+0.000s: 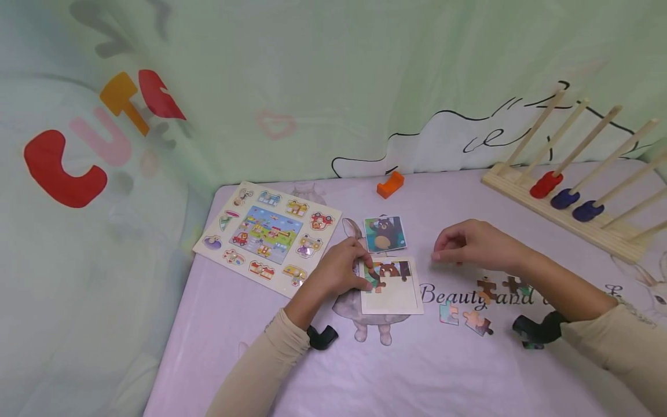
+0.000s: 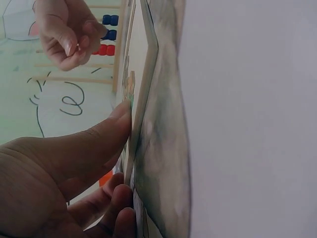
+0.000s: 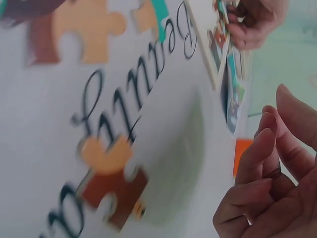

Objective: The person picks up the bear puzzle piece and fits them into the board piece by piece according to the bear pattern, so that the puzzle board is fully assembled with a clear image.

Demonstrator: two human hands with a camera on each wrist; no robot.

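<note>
The left hand [image 1: 341, 269] grips the cream, square puzzle board [image 1: 393, 301] on the worktop [image 1: 417, 370] by its left edge; the empty right hand [image 1: 475, 246] hovers nearby, loosely curled. Piece-fitting seems underway, next probably needing a pinch on a brown-and-peach jigsaw piece [image 3: 108, 186].

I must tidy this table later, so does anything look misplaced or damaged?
Nothing looks spilled or damaged. Only the orange block seems odd, lying alone beyond the bear card, apart from the loose puzzle pieces.

The head camera looks forward, down; close-up wrist views share both hands [image 1: 341, 267] [image 1: 478, 246].
</note>
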